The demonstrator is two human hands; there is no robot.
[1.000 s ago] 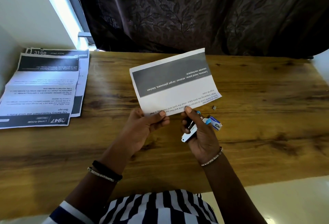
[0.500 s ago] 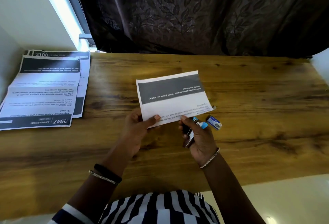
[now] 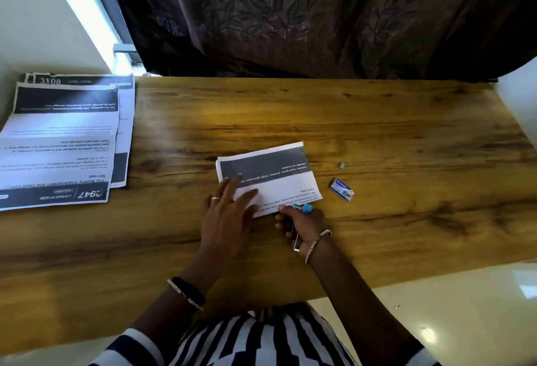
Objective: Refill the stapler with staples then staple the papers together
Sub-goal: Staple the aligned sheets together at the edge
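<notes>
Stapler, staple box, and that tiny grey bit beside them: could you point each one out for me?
stapler (image 3: 303, 208), head camera view, on its blue tip showing above the right hand.
staple box (image 3: 342, 189), head camera view, on its blue and white top face.
small grey piece (image 3: 341, 165), head camera view, on its middle; too small to identify.

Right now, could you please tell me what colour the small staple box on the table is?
The staple box is blue and white, seen in the head view.

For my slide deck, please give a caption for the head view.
Left hand flat on folded paper on table; right hand grips stapler at its edge.
</notes>
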